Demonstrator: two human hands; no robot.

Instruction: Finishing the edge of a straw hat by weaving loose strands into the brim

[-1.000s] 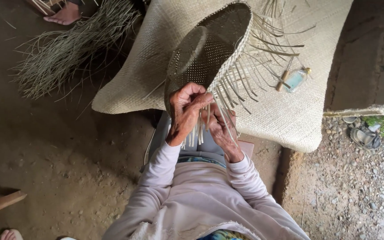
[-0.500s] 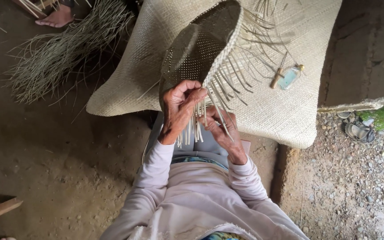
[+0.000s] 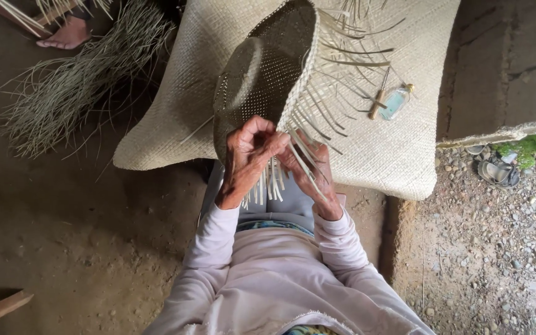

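A half-woven straw basket (image 3: 262, 74) lies on its side over my lap, its mouth to the left and loose pale strips (image 3: 336, 93) fanning from its rim. My left hand (image 3: 247, 152) pinches the rim's near edge, fingers curled around strips. My right hand (image 3: 310, 169) sits just beside it, fingers closed on several strips that hang down toward my lap. Both hands touch at the rim.
A large woven straw mat (image 3: 398, 155) lies under the basket. On it rest a small clear bottle (image 3: 396, 102) and a wooden-handled tool (image 3: 378, 99). A heap of dried fibres (image 3: 75, 87) and another person's bare foot (image 3: 63, 36) are upper left. Gravel, a sandal (image 3: 497, 172), concrete step right.
The view shifted slightly, so everything sits a little left. My hands stay at the rim; my fingers have reworked the strips, left hand now closed tighter on the edge.
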